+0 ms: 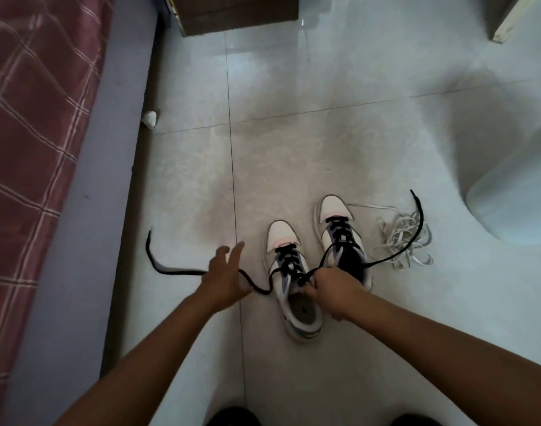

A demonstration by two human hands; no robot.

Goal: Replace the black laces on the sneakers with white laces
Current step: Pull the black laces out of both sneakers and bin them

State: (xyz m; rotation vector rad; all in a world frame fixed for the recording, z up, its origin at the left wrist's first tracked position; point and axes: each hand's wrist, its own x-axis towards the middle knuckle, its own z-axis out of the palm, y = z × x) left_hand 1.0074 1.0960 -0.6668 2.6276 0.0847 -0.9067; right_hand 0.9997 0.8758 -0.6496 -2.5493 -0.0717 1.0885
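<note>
I am watching my right hand [332, 290] curling its fingers over the top eyelets of the left sneaker [292, 287], pinching the black lace [171, 270] where it is crossing the tongue, while my left hand [224, 273] is hovering just beside that shoe with fingers spread wide; one free end of the lace is running past its palm and trailing out leftward over the floor [324, 133] toward the bed [32, 118], though I cannot tell whether the palm is actually touching it. The other free end is sweeping right, across the right sneaker [340, 235] and over the pile of white laces [401, 241] lying just beside that shoe. Both sneakers are standing side by side on the tiles, toes pointing away from me, long axes running straight out from my body, both threaded in black. I am judging that unlacing is only starting: the knot looks undone but the crossings are in place. The coming pull is turning on this: the lacing runs along the shoe's long axis, away from me, and my right hand is the nearer one, sitting directly on the top crossing, so the lace should be coming out upward and toward me, eyelet by eyelet.
</note>
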